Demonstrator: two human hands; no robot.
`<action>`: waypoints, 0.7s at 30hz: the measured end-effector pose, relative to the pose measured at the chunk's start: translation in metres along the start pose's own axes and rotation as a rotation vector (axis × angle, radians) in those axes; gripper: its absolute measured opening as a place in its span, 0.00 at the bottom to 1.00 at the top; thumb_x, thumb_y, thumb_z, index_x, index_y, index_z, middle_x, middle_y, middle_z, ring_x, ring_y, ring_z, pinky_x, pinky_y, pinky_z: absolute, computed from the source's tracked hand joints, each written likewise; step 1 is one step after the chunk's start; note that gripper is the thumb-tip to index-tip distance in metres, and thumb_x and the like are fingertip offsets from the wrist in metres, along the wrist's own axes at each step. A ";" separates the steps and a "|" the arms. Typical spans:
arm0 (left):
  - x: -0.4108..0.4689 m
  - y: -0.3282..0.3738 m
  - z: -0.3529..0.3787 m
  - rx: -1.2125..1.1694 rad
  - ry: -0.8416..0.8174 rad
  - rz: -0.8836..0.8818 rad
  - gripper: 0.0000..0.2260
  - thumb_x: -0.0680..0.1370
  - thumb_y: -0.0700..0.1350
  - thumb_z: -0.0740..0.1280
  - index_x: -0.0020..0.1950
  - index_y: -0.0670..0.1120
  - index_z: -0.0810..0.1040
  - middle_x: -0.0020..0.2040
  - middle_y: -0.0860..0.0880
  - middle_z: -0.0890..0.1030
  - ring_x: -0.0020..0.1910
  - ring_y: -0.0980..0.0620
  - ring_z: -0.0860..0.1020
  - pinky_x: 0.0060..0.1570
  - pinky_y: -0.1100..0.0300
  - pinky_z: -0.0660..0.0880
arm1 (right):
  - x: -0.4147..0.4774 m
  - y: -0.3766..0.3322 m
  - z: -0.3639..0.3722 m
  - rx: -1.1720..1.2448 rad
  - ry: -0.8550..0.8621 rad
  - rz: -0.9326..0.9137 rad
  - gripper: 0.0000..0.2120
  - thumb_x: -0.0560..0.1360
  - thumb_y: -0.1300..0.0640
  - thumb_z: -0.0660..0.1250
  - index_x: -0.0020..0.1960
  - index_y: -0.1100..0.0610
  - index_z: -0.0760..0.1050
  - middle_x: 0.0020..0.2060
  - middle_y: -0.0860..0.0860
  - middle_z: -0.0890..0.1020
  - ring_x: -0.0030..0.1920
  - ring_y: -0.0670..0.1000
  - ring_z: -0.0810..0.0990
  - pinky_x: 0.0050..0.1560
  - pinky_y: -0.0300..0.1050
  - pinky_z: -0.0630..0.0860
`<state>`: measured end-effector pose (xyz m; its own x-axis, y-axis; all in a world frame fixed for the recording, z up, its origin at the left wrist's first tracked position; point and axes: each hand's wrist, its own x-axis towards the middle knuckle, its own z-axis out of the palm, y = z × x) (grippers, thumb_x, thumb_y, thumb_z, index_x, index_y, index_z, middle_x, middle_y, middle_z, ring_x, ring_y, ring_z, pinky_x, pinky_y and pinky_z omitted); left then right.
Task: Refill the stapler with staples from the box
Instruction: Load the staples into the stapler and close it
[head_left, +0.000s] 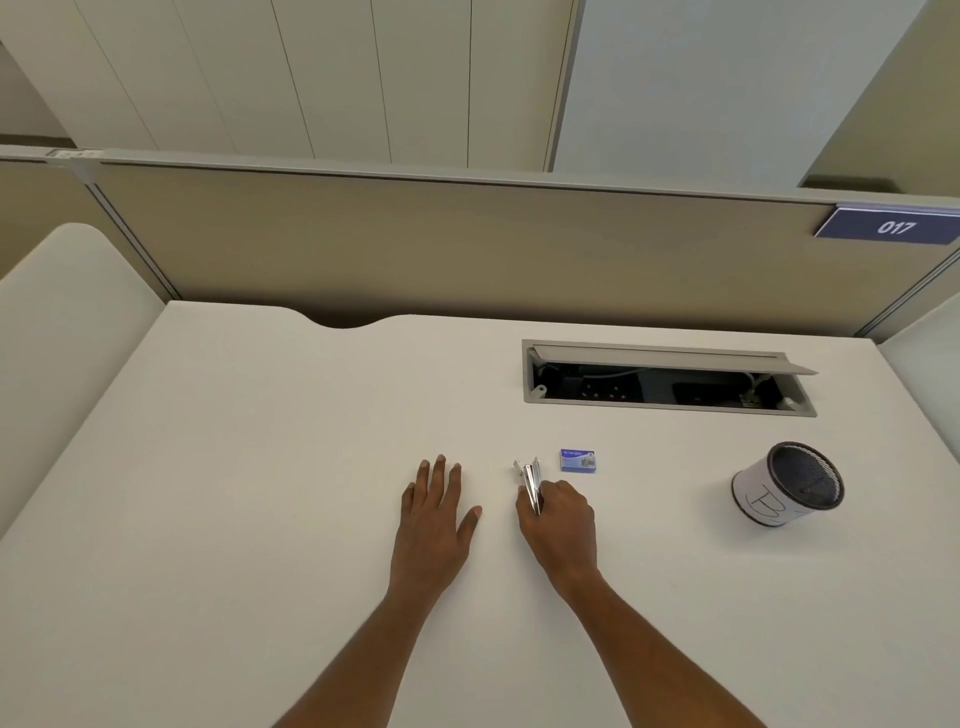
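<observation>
A small silver stapler (530, 480) lies on the white desk (260, 467), its front end pointing away from me and its arms spread apart. My right hand (561, 519) grips its near end with curled fingers. Just right of the stapler's tip sits a small blue staple box (577, 461), closed and flat on the desk. My left hand (434, 512) rests flat on the desk to the left of the stapler, fingers straight and spread, holding nothing.
A black mesh pen cup wrapped in white paper (789, 486) stands at the right. An open cable tray (665, 382) is set into the desk behind the box. A beige partition (467, 249) closes off the far edge.
</observation>
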<state>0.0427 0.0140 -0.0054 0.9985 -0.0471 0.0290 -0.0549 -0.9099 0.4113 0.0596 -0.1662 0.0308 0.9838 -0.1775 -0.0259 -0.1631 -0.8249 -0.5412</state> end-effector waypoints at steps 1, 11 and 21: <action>-0.001 -0.001 0.003 0.021 0.000 -0.007 0.30 0.85 0.58 0.56 0.83 0.46 0.56 0.84 0.45 0.54 0.83 0.45 0.49 0.80 0.48 0.51 | 0.000 -0.001 0.001 -0.002 0.013 -0.006 0.16 0.80 0.50 0.65 0.35 0.54 0.69 0.32 0.49 0.73 0.33 0.50 0.72 0.37 0.42 0.65; -0.004 0.003 0.009 0.106 0.006 -0.029 0.30 0.84 0.59 0.50 0.83 0.45 0.57 0.83 0.44 0.56 0.83 0.45 0.53 0.80 0.45 0.54 | -0.006 0.004 0.013 -0.039 0.061 -0.045 0.16 0.80 0.49 0.66 0.41 0.61 0.76 0.36 0.55 0.78 0.35 0.54 0.75 0.37 0.45 0.69; -0.004 0.002 0.009 0.120 0.000 -0.034 0.30 0.84 0.59 0.51 0.83 0.46 0.59 0.83 0.44 0.57 0.82 0.45 0.55 0.79 0.44 0.57 | -0.032 0.023 0.015 0.031 0.132 -0.061 0.10 0.74 0.55 0.74 0.41 0.57 0.75 0.33 0.51 0.75 0.33 0.53 0.74 0.35 0.42 0.70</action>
<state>0.0386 0.0086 -0.0130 0.9997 -0.0158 0.0165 -0.0200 -0.9536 0.3004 0.0258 -0.1713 0.0068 0.9731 -0.1986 0.1172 -0.0993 -0.8195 -0.5644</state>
